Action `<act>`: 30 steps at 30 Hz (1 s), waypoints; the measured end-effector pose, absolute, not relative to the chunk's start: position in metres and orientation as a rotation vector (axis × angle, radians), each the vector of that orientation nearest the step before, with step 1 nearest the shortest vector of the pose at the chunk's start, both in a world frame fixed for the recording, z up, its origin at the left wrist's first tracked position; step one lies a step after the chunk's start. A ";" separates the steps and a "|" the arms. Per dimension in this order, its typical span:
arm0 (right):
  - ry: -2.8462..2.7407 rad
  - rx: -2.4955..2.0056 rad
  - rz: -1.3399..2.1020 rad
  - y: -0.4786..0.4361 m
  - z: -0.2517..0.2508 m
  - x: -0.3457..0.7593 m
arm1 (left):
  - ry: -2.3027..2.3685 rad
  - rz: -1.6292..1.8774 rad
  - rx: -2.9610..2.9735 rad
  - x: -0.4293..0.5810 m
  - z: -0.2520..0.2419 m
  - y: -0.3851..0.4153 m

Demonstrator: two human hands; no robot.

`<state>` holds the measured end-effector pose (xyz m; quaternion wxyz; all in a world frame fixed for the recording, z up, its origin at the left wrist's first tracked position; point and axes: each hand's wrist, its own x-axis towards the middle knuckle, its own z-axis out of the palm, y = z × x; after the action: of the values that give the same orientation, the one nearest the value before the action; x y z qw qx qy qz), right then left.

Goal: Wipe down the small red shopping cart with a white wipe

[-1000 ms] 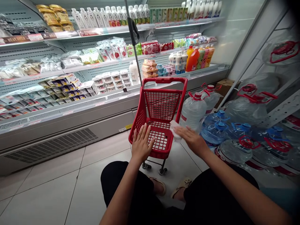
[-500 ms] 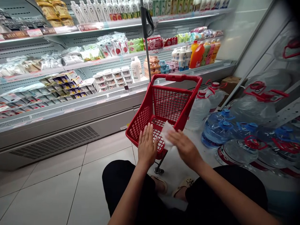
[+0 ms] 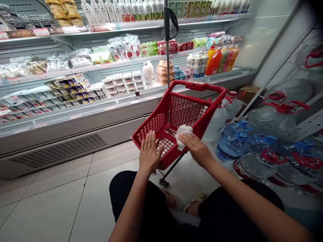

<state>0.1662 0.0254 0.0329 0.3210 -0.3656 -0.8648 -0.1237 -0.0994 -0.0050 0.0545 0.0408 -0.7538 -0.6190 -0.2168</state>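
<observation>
A small red plastic shopping cart (image 3: pixel 174 127) stands in front of my knees, its lattice basket tilted toward me and a grey pole (image 3: pixel 168 60) rising behind it. My left hand (image 3: pixel 148 155) lies with straight fingers against the basket's near left edge, holding nothing. In my right hand (image 3: pixel 196 148) is a white wipe (image 3: pixel 183 134), pressed by the fingers on the basket's right side near the front. The palm side of both hands is hidden.
A refrigerated shelf unit (image 3: pixel 118 114) with cartons, tubs and bottles runs behind the cart. Several large water bottles (image 3: pixel 232 141) stand at the right. A wheel (image 3: pixel 164 182) of the cart rests on the tiled floor (image 3: pixel 55 198) near my feet.
The basket has swung and tilted, its front edge shifting left and its handle right. My left hand has moved slightly left with it; the wipe now lies flatter on the basket's right side.
</observation>
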 end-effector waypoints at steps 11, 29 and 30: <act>-2.264 -0.971 -0.427 0.041 0.056 0.195 | -1.692 -0.683 -2.287 -0.094 0.061 -0.022; -2.220 -1.134 -0.564 0.056 0.083 0.256 | -1.558 -0.685 -2.424 -0.058 0.058 0.003; -2.187 -1.176 -0.594 0.060 0.087 0.268 | -1.564 -0.689 -2.412 -0.059 0.059 0.004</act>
<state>0.2683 0.0596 0.0870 0.2900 -0.4408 -0.8198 -0.2225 -0.0589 0.0037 0.0586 0.0925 -0.8124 -0.5268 -0.2322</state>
